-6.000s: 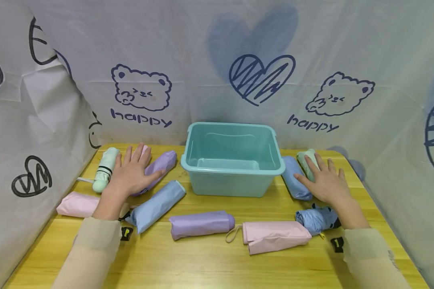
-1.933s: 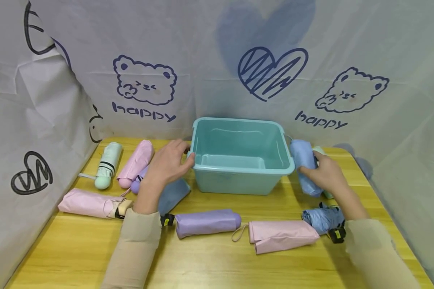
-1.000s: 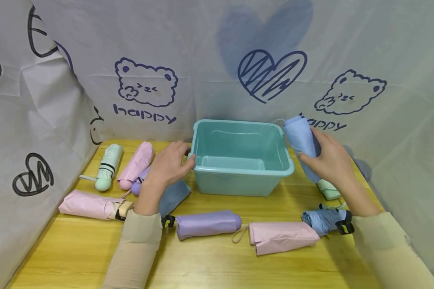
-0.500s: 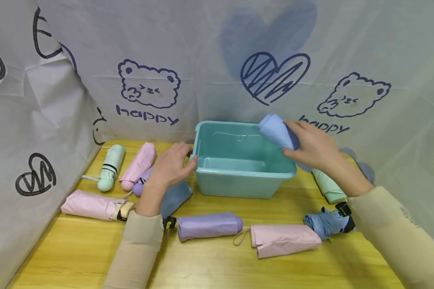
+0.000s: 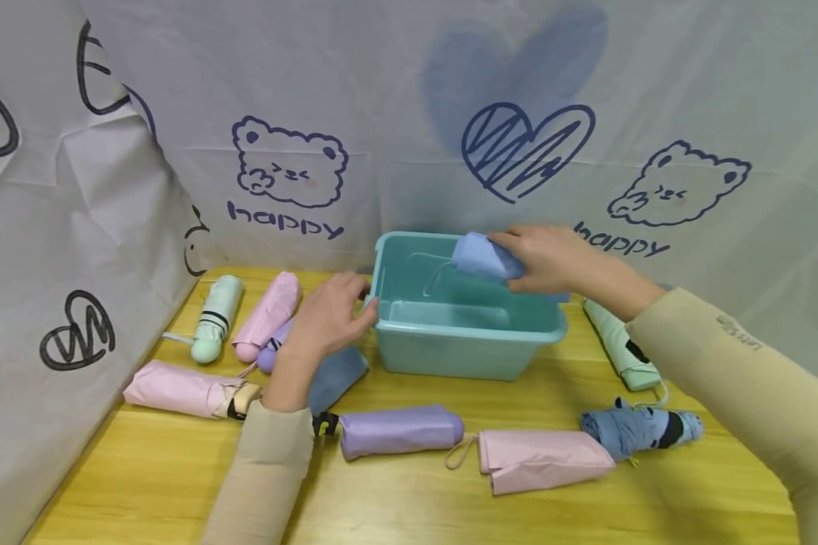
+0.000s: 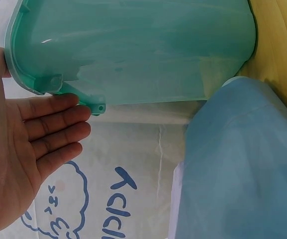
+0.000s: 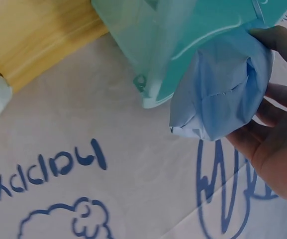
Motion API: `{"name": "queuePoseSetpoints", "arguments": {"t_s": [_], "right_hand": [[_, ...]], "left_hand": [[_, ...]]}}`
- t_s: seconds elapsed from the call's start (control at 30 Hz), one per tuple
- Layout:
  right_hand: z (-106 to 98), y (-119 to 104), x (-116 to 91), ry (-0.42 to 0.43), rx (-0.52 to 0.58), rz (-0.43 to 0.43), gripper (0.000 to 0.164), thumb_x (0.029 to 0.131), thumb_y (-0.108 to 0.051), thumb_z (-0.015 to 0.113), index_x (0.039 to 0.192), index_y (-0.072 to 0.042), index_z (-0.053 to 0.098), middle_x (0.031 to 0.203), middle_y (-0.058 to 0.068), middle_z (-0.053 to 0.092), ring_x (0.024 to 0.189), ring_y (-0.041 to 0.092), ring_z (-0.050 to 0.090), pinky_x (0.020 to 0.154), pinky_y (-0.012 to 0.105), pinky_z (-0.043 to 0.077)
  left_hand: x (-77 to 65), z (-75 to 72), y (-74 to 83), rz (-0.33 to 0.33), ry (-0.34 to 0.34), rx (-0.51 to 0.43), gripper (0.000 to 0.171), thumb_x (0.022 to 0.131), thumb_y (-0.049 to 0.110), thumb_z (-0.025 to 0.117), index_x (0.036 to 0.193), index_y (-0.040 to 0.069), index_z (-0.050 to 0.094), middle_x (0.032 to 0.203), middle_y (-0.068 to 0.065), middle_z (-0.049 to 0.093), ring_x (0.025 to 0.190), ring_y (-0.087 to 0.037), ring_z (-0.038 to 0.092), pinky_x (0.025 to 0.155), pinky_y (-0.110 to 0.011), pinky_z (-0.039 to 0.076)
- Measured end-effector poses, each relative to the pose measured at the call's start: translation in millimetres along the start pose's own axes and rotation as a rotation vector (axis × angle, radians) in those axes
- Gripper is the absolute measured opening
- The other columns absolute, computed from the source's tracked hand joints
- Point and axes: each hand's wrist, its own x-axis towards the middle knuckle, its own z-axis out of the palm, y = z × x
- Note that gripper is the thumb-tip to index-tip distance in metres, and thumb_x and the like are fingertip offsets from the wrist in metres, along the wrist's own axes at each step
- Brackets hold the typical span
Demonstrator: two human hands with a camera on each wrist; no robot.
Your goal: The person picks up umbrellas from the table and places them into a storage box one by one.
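My right hand grips a light blue folded umbrella over the teal bin, its thin wrist loop dangling into the bin. In the right wrist view, fingers and thumb wrap the umbrella, whose other end sticks out past the bin's rim. My left hand rests at the bin's left rim; in the left wrist view its fingers lie nearly straight by the side tab, the thumb at the rim. Below that hand lies another blue folded umbrella, partly hidden by the wrist.
Mint, pink and purple umbrellas lie at left, with a pink one nearer. In front are purple and pink ones. Mint and crumpled blue umbrellas lie at right. A printed cloth hangs behind.
My right hand took the blue umbrella from the table's right side, lifted it and carried it left over the bin. My left hand moved earlier from the left umbrellas to the bin's rim.
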Motion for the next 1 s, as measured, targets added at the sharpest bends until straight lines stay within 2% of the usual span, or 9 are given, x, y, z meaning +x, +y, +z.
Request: {"name": "queuePoseSetpoints", "arguments": {"t_s": [0.1,0.27,0.47,0.7,0.87,1.0], "right_hand": [[-3,-3,14,-0.05,-0.016,-0.039,0.075,0.083,-0.03,0.08,0.149,-0.004,0.054,0.133,0.02,0.063,0.11,0.037,0.065,0.086,0.053,0.057],[-9,-13,35,-0.139,-0.03,-0.084,0.075,0.083,-0.029,0.08,0.149,-0.005,0.054,0.137,0.018,0.063,0.117,0.037,0.063,0.094,0.055,0.055],[-6,-30,66,-0.239,-0.059,-0.127,0.076,0.083,-0.028,0.08,0.151,-0.008,0.053,0.139,0.017,0.061,0.121,0.037,0.061,0.098,0.054,0.053],[16,-45,97,-0.33,-0.041,-0.207,0.076,0.086,-0.03,0.08,0.151,-0.005,0.051,0.143,0.019,0.059,0.125,0.037,0.06,0.101,0.056,0.051],[37,-50,112,-0.383,-0.049,-0.217,0.077,0.086,-0.031,0.08,0.151,-0.003,0.049,0.141,0.019,0.059,0.122,0.036,0.061,0.101,0.053,0.051],[54,-55,117,-0.427,-0.059,-0.209,0.075,0.088,-0.031,0.081,0.15,-0.003,0.05,0.14,0.018,0.058,0.12,0.035,0.061,0.101,0.05,0.052]], "left_hand": [[-0.7,0.1,0.1,0.001,-0.003,0.001,0.04,0.099,0.036,0.051,0.115,0.003,0.067,0.111,-0.012,0.066,0.1,-0.029,0.059,0.087,-0.046,0.053],[-2.4,0.0,0.5,-0.006,-0.014,-0.006,0.041,0.098,0.035,0.051,0.117,0.002,0.067,0.114,-0.012,0.067,0.101,-0.028,0.059,0.088,-0.045,0.053],[-2.4,-2.2,-0.3,-0.009,0.009,-0.007,0.038,0.097,0.034,0.05,0.114,0.004,0.066,0.111,-0.01,0.067,0.1,-0.026,0.059,0.087,-0.044,0.053],[-0.7,-3.2,-1.6,0.0,0.002,0.005,0.034,0.096,0.034,0.05,0.108,0.005,0.066,0.106,-0.009,0.066,0.096,-0.026,0.058,0.083,-0.043,0.052],[-0.7,-3.9,-0.7,-0.001,-0.005,0.006,0.031,0.095,0.033,0.05,0.106,0.007,0.065,0.106,-0.008,0.065,0.096,-0.024,0.058,0.082,-0.043,0.052],[-1.6,-2.5,-0.7,0.004,0.003,0.004,0.029,0.095,0.032,0.051,0.104,0.008,0.064,0.104,-0.007,0.064,0.093,-0.023,0.057,0.08,-0.042,0.052]]}}
